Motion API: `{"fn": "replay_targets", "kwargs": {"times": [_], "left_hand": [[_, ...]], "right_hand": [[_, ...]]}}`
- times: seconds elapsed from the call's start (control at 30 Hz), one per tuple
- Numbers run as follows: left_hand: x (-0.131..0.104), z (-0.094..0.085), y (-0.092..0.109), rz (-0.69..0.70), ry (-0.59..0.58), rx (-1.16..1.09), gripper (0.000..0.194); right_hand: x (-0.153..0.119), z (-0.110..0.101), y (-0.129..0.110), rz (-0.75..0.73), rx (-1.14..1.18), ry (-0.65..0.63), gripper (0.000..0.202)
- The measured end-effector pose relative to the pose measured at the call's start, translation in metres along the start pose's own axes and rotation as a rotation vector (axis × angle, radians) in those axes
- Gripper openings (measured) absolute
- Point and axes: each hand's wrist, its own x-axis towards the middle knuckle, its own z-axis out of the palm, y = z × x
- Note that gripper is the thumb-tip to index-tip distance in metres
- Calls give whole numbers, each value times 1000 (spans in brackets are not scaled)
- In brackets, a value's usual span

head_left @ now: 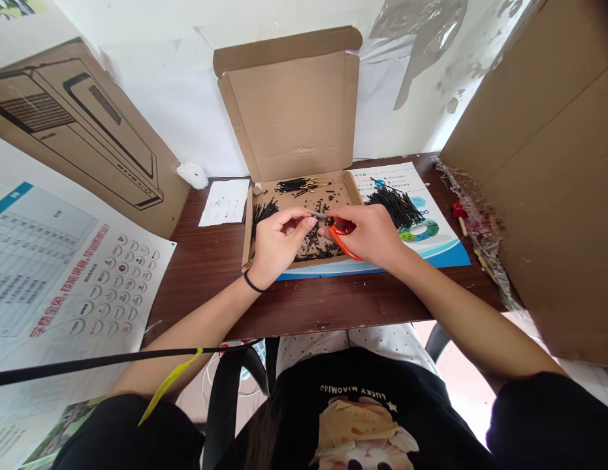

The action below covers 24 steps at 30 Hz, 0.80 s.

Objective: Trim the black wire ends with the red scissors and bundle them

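Over an open cardboard box (249, 251), my left hand (279, 238) is closed in a pinch, thumb against forefinger. What it holds, if anything, is too small and hidden to name. My right hand (372, 234) grips a pair of cutting pliers with orange handles (347, 247), their jaws reaching to the left fingertips. Beneath both hands, short black scraps (311, 245) lie scattered over the box floor. Thin black sticks with gold-coloured ends (298, 186) rest at its back, and more black sticks (264, 212) fill its left side.
Right of the box, a large heap of black sticks (394, 205) lies on a printed sheet (445, 241). A small white paper (224, 202) is at the left. Cardboard boxes (543, 176) flank the brown table (313, 303). A red-topped item (459, 212) lies near crumpled plastic.
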Motion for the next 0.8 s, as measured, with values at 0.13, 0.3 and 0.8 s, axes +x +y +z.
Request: {"fn": "replay_targets", "kwargs": {"times": [0.13, 0.3, 0.8], "left_hand": [[0, 1, -2, 16, 7, 2, 21], [0, 1, -3, 24, 18, -9, 18], [0, 2, 0, 0, 61, -4, 20]], "right_hand": [[0, 1, 0, 10, -38, -10, 44], [-1, 4, 2, -25, -107, 3, 48], [1, 0, 1, 70, -19, 28, 49]]}}
